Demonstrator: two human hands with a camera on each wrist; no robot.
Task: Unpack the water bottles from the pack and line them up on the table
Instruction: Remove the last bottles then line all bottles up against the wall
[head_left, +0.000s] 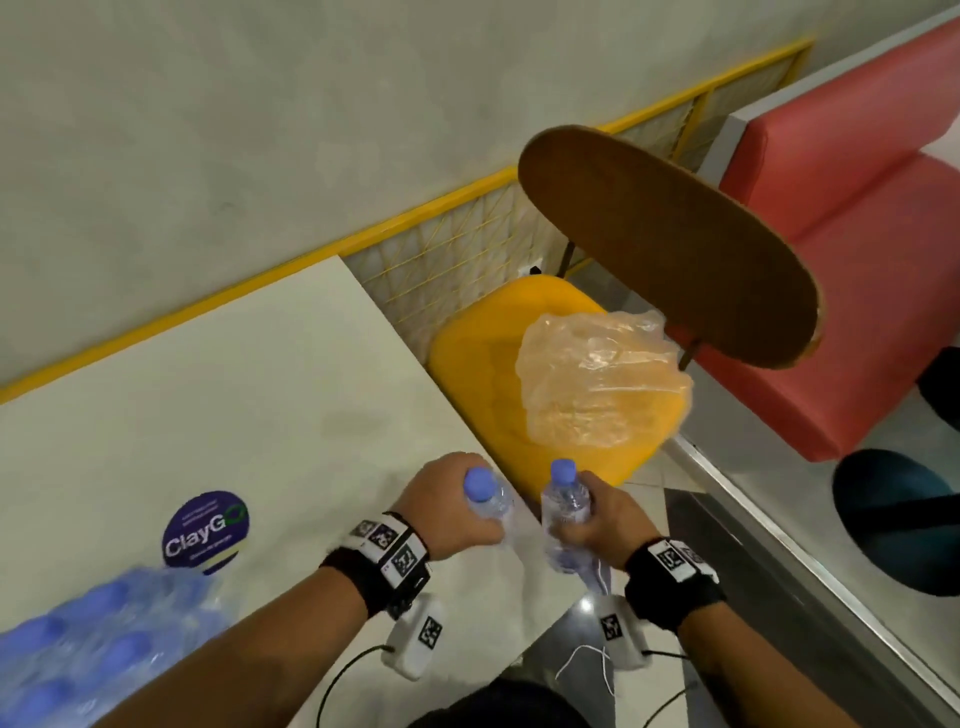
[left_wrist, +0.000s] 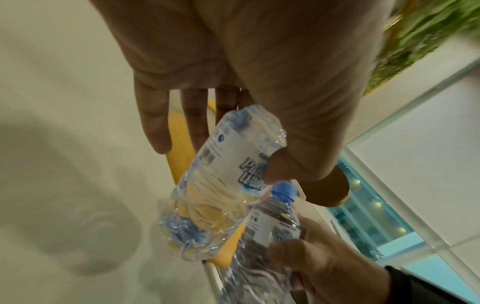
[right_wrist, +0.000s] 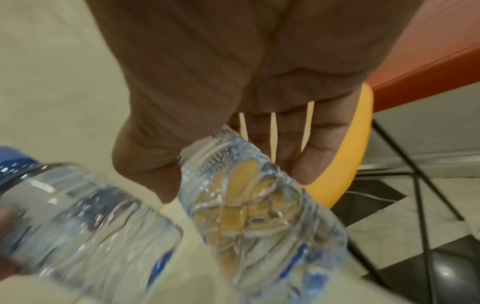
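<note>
My left hand (head_left: 448, 501) grips a clear water bottle (head_left: 488, 496) with a blue cap near its top, tilted, above the right edge of the white table (head_left: 234, 395). In the left wrist view the thumb presses on that bottle's white label (left_wrist: 233, 162). My right hand (head_left: 597, 522) holds a second blue-capped bottle (head_left: 565, 501) around its middle, just off the table's edge. Its ribbed base (right_wrist: 254, 207) fills the right wrist view, beside the other bottle (right_wrist: 91, 222). The pack of bottles (head_left: 104, 639), blurred, lies at the table's near left.
A yellow chair seat (head_left: 483, 364) stands right of the table with crumpled clear plastic wrap (head_left: 597, 379) on it. Its brown wooden backrest (head_left: 670, 244) rises behind. A red bench (head_left: 857, 218) is farther right. A round purple sticker (head_left: 205, 527) marks the tabletop.
</note>
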